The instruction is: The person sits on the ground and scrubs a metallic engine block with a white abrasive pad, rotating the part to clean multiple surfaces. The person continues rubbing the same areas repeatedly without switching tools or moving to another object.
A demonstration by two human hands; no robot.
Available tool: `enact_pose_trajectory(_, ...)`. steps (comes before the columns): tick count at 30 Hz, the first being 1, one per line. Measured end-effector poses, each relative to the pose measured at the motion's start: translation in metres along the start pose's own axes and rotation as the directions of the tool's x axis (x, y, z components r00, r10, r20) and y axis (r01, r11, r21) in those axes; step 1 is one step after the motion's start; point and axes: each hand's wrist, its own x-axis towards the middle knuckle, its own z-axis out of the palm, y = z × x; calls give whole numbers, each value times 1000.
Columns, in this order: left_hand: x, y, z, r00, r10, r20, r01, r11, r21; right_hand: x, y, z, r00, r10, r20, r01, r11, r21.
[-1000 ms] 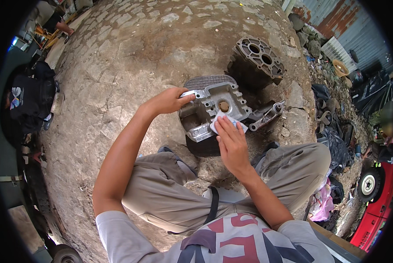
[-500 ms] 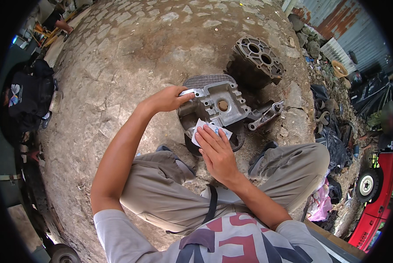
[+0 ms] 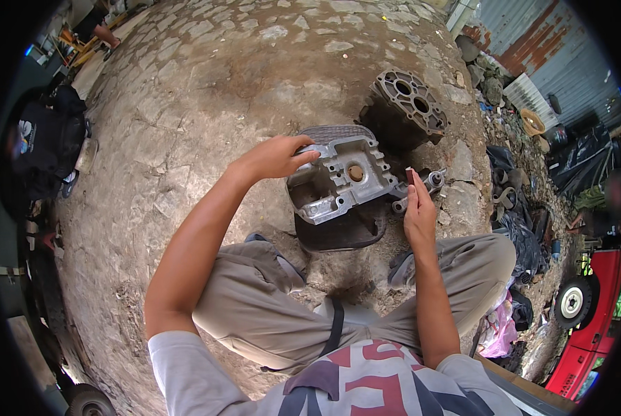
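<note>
Left hand (image 3: 272, 158) gripping a metal casting (image 3: 345, 191) at its far-left corner, casting lying on a dark pad (image 3: 344, 236), right hand (image 3: 420, 211) just right of it, pinching a reddish sheet (image 3: 410, 176).

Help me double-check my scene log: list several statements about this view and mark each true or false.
1. The left hand touches the silver metal casting. True.
2. The right hand presses flat on the casting. False: it is off to the casting's right, with a reddish-brown sheet at its fingers.
3. The dark flanged metal housing stands to the casting's left. False: it stands beyond the casting, to the right.
4. A red vehicle shows at the right side of the view. True.
5. The corrugated metal sheeting at upper right is free of rust. False: it has rust-brown patches.
</note>
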Motion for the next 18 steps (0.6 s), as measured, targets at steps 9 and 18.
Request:
enact_pose_trajectory(9,32,3,2,994,18,112,-13,999,-43,21,-52,-63,915,-121,385,164,983,-80)
enact_pose_trajectory(18,69,10,16,928,-142,343,122,989,80,43,-20,-67,802,-228,552,346,931,-118)
